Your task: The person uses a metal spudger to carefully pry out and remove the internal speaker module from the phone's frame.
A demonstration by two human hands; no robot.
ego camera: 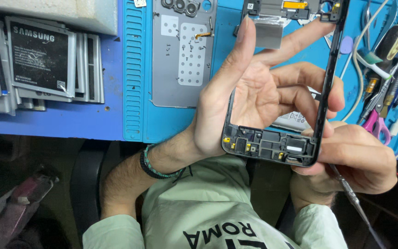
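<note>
My left hand holds a black phone middle frame upright, thumb along its left side and fingers curled over its right edge. The frame is an open rectangle with small parts and gold contacts along its bottom bar. My right hand sits just below and right of the frame, touching its lower corner, and grips a thin metal pry tool that points down to the right. A beaded bracelet is on my left wrist.
A blue work mat carries a grey phone back plate with small screws on it. Several phone batteries are stacked at the left. Tweezers, screwdrivers, pink-handled scissors and cables crowd the right edge.
</note>
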